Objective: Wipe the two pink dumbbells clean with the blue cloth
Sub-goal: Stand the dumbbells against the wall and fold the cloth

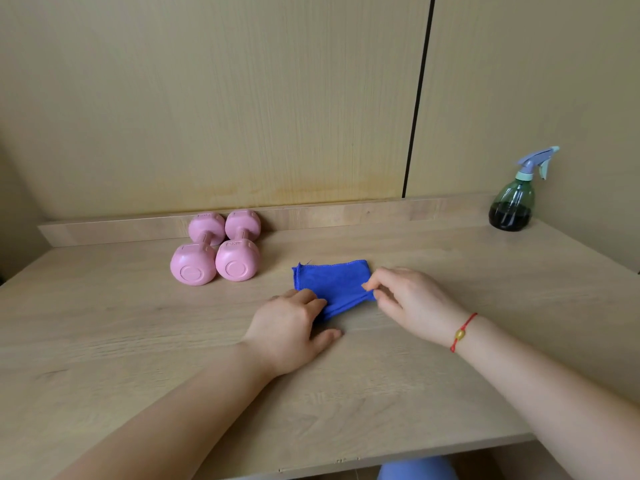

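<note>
- Cloth [330,280]: a small, bright blue rectangle with a stitched hem and a loose thread at its far left corner. It lies on the table [138,341] near the middle, just right of the dumbbells and apart from them. Its near edge runs taut between the two hands.
- Left hand [291,327]: we see the bent fingers press down on the near left corner of the cloth, which disappears beneath them. The thumb lies apart on the bare wood. Whether the fingers actually grip the fabric, we cannot tell.
- Right hand [412,303]: thumb and forefinger pinch the right edge of the cloth; the other fingers curl loosely behind. A red cord bracelet [462,332] with a yellow bead circles the wrist.
- Left dumbbell [197,254] and right dumbbell [239,247]: both are pale pink and matt, with rounded heads, flattened sides and a short, thick grip. Each near end face carries a moulded circle. Raised lettering on the heads is too small to read. They lie side by side at the far left, lengthwise away from us, far heads against the low rail [346,214]. Neither hand touches them.
- Bottle [512,199]: a green translucent sprayer with a lilac trigger and dark liquid in its lower part, standing upright at the far right, well apart from the cloth.
</note>
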